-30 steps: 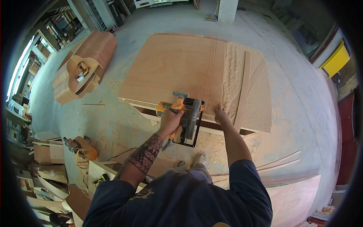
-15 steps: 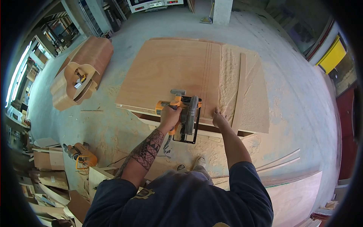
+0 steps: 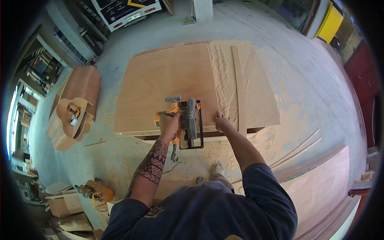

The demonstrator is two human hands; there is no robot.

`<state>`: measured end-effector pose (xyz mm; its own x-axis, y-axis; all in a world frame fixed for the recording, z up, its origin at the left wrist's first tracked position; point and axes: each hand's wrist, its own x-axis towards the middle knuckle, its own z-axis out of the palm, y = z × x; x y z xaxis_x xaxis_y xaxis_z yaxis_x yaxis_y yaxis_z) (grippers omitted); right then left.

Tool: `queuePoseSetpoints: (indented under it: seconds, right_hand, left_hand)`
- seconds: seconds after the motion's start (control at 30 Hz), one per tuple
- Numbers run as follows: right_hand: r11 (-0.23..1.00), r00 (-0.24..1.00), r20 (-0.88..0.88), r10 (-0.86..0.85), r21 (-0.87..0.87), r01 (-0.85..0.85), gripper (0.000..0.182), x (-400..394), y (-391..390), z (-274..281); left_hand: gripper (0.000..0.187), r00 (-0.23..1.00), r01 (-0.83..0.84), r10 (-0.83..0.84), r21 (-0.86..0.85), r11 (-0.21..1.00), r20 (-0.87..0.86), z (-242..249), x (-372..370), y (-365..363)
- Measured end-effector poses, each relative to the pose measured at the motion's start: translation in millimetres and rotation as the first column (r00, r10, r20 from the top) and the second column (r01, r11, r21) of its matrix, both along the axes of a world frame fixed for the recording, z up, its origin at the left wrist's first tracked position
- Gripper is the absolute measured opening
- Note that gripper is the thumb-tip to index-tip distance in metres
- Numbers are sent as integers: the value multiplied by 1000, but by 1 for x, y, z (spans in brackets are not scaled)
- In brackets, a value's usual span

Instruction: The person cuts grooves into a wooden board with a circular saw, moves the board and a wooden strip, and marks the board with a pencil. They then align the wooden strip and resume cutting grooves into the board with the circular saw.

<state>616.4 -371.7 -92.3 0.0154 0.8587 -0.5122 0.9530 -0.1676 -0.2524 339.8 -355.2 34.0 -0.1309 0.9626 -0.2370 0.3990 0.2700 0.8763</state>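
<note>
My left hand (image 3: 169, 123) is wrapped round the handle of an orange and grey circular saw (image 3: 188, 120), which sits over the near edge of a large plywood sheet (image 3: 160, 84). Several dark lines run along the sheet to the right of the saw. At the sheet's near right edge rests my right hand (image 3: 223, 121), its fingers partly bent; whether they grip the edge is hard to see. Beside it, sawdust covers a strip of board, and a long narrow wooden strip (image 3: 239, 88) lies on top.
Curved wooden forms (image 3: 82, 88) with a drill stand at the left. An orange tool (image 3: 98, 192) and scrap wood (image 3: 68, 204) lie lower left. Stacked sheets (image 3: 324, 188) are at lower right, thin strips (image 3: 298, 148) on the floor. A vehicle (image 3: 128, 12) is parked behind.
The camera view has turned, so the sheet and saw appear further left. My left hand still holds the saw and my right hand remains at the sheet's near edge.
</note>
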Motion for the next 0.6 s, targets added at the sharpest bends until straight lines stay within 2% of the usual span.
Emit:
queuePoseSetpoints:
  seconds: [0.17, 0.33, 0.4, 0.43, 0.6]
  right_hand:
    - [999, 999, 14, -31, 12, 31, 68, -3, 6, -16]
    - [1000, 1000, -9, -28, -3, 28, 64, -3, 3, -3]
    - [1000, 999, -23, -30, -8, 30, 64, -4, 1, 4]
    - [1000, 1000, -5, -21, -13, 20, 63, -4, 1, 6]
    - [1000, 1000, -7, -19, -20, 19, 63, -3, 2, 3]
  left_hand:
    - [30, 1000, -17, 17, -37, 999, -9, -10, 2, 25]
    - [30, 999, -32, 31, -28, 999, -35, -7, 8, 44]
    - [25, 996, -33, 39, -83, 996, 79, -2, 11, 47]
    - [25, 996, -31, 37, -80, 996, 80, 0, 13, 50]
    - [28, 999, -38, 37, -39, 998, -21, -6, 15, 70]
